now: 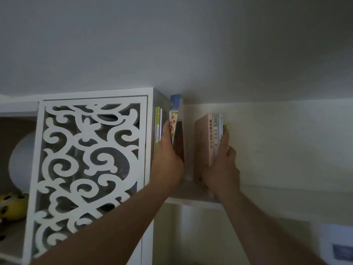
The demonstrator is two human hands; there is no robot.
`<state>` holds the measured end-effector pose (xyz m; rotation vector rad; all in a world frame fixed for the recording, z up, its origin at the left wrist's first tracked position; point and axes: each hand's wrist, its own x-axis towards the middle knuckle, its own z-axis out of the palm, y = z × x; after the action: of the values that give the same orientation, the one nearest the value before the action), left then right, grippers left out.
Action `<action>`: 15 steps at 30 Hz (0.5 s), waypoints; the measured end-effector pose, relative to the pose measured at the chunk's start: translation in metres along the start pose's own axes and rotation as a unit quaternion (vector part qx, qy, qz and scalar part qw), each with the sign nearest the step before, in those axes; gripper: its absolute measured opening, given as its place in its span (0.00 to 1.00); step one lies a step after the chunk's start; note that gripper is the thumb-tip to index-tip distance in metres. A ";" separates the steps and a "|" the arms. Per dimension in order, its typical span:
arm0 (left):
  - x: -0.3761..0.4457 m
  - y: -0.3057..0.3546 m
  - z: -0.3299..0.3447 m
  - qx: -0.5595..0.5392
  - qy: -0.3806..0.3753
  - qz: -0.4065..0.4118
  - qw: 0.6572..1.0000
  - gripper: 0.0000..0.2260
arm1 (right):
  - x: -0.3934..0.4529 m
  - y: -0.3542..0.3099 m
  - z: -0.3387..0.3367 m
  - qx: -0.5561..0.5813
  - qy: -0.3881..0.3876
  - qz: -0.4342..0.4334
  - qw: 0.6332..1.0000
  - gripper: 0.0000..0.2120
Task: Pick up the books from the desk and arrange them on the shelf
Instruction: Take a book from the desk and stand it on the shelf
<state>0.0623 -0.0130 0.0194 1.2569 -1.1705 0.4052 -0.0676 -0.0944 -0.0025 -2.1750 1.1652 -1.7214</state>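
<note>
L hand (168, 159) fingers round blue-top book (174, 111); R hand (223, 169) fingers round book stack (210, 138) on shelf (191, 199).

Two bare forearms, no sleeves in view. Left hand (167, 159): no ring, watch or glove visible. Right hand (222, 169): likewise unadorned, wrist bare. Nails not discernible in dim light.

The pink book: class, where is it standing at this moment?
In the head view, the pink book stands upright on the shelf, right of centre, leftmost in the group held by the right hand.
</note>
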 end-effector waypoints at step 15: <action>0.022 -0.029 -0.039 0.360 -0.128 0.113 0.917 0.47 | -0.002 -0.028 0.024 -0.066 -0.049 -0.062 0.995 0.58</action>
<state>0.1118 0.0045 0.0284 1.8532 -1.4582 0.9248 -0.0332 -0.0826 0.0026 -2.4269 1.1727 -1.6053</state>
